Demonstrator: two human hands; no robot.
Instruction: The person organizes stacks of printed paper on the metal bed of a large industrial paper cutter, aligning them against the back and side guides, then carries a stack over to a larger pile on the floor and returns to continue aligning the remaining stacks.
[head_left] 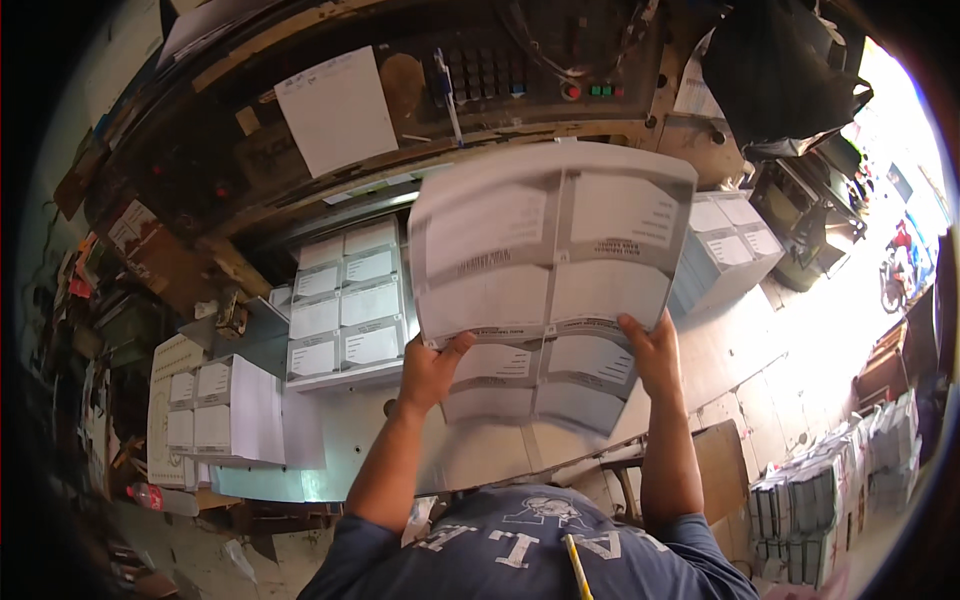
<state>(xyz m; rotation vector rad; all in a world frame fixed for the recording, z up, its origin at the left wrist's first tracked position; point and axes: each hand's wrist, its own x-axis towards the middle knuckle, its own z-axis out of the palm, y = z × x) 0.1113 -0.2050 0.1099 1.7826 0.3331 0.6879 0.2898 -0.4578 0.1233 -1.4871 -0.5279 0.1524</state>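
both hands lift a printed sheet stack over the cutter table

we see the left hand [432, 368] and the right hand [650, 352] raised in front of the chest, each gripping the lower part of a thick stack of large printed sheets [545, 240]. the left thumb lies pressed across the face of the stack at its lower left, with the fingers hidden behind the paper, so we read it as a pinch on the stack. the right hand is closed on the lower right edge in the same way, its thumb on the front and the fingers out of sight behind. the stack is held up in the air, tilted away from us, its top edge curving back toward the machine; the sheets show grey panels set out in a grid, and a lower part of the stack hangs down between the two wrists.

below and behind the stack lies the pale metal table [350, 440] of a paper cutter. on it, left of the held stack, sits a block of printed sheets [345, 310] pushed up against the machine's dark body. further left a smaller pile of cut sheets [225, 410] rests near the table edge. to the right, another tall pile of printed sheets [725, 255] stands beside the held stack. a blank white sheet [338, 108] leans on the machine's control panel [500, 70]. bundles of paper [810, 500] stand on the floor at lower right. a yellow pencil [577, 565] pokes up at the blue shirt collar.
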